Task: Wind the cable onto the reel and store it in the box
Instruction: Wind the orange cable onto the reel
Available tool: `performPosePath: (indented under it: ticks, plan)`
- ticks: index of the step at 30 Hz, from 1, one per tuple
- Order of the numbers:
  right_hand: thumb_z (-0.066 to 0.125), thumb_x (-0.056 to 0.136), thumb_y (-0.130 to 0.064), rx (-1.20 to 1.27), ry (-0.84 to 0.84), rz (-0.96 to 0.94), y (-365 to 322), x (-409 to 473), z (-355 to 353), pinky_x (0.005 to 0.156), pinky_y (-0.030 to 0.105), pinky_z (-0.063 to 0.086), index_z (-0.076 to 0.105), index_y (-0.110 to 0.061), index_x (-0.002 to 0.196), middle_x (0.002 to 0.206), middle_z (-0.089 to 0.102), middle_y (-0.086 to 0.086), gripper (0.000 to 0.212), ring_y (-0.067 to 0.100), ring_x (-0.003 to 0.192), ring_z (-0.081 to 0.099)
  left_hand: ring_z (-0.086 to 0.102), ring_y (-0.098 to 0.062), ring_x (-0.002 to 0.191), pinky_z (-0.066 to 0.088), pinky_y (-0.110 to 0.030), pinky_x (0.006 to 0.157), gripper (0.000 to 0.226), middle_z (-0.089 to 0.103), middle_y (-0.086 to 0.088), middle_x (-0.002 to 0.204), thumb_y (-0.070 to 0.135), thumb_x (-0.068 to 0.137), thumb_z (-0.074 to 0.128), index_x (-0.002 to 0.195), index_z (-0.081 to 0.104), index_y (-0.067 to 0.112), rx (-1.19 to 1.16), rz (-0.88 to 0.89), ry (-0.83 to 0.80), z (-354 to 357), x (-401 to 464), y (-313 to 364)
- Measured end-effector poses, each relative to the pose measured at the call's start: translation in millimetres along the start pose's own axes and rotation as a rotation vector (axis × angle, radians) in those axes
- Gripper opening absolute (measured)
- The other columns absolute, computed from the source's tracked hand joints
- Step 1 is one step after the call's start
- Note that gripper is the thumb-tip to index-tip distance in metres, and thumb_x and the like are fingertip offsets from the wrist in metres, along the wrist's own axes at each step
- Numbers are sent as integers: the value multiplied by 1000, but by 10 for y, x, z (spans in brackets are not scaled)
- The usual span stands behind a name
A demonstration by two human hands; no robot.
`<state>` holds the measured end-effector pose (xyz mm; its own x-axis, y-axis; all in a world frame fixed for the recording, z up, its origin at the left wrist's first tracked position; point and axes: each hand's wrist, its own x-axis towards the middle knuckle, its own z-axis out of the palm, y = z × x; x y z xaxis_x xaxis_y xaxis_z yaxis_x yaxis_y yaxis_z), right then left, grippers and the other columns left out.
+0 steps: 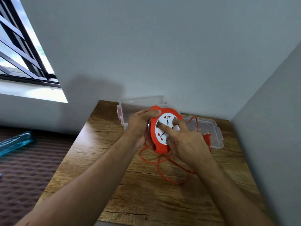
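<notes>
An orange cable reel (153, 142) with a white socket face is held tilted above the wooden table (146, 193). My left hand (140, 124) grips the reel's left rim, thumb over the top edge. My right hand (185, 141) presses on the white face with index and middle fingers set in its recesses. The orange cable (164, 167) hangs from the reel's underside and lies in loose loops on the table. Its orange plug (207, 137) rests on the clear lid (216, 132). The clear plastic box (125, 110) stands open behind the reel, partly hidden by it.
The table sits in a corner, with a white wall behind and another close on the right. A window is at the upper left. Left of the table lies a brown patterned surface with a blue transparent object (14, 142) on it.
</notes>
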<state>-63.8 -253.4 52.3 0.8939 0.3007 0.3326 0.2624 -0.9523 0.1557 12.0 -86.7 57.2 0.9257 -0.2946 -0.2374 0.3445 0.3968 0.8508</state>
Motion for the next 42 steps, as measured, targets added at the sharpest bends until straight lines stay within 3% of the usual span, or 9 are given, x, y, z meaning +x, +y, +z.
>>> performPosePath:
  ticks: [5,9,15,18,22,27,33,38,42]
  plan:
    - [64,80,-47,85,82,168,-108,55,26,51,31,48,39,-39,137,99,73,9,63,29,65,68,80,-31,73,64,-40,62,13,83,-17,87,2,80,80,85,86,13,32,56,28,46,5,-42]
    - [68,72,-52,775,95,845,-361,98,8,58,24,46,49,-32,127,85,66,-13,62,18,79,69,77,-23,68,62,-32,61,21,82,-12,79,-6,78,79,87,86,12,69,151,17,133,-6,-121]
    - [66,88,-50,1622,-21,1337,-416,94,22,33,20,33,58,-14,110,61,67,7,43,9,34,46,81,-17,82,62,-27,69,31,85,-4,90,-5,79,81,101,84,16,157,266,-27,102,-64,-232]
    - [59,96,-40,1610,-59,1208,-357,51,-36,34,21,37,58,-13,114,70,74,3,33,13,36,52,78,-22,77,61,-33,67,23,83,-7,84,-1,81,80,96,85,15,49,177,67,106,-35,-227]
    - [54,92,-36,412,59,591,-106,-134,-14,55,30,52,60,-27,120,99,75,3,31,24,73,70,77,-31,73,62,-37,58,16,81,-15,86,5,84,77,99,82,5,-40,-9,60,58,13,-128]
    - [36,87,-27,116,-29,-167,205,-187,-46,40,27,36,50,-40,140,139,53,18,57,33,79,68,76,-43,88,64,-44,70,30,79,-27,106,9,81,79,109,77,-3,129,-127,22,44,49,92]
    - [67,86,-14,-52,-128,-471,346,-94,-94,40,36,52,41,-39,144,144,45,24,68,36,75,68,66,-54,120,53,-64,104,52,71,-33,127,14,83,76,132,67,-4,332,-284,-74,77,59,231]
    - [48,91,-17,-44,-75,-383,200,-127,-84,41,35,48,39,-36,138,146,44,28,51,37,61,65,65,-53,122,54,-61,103,49,70,-33,128,14,86,75,130,67,-6,292,-283,-70,96,46,225]
    - [75,79,-14,-34,-40,-304,83,-132,-54,34,28,38,43,-38,133,140,50,29,68,36,47,61,70,-51,115,59,-59,97,47,74,-31,121,14,82,79,123,71,-6,332,-248,-53,76,14,257]
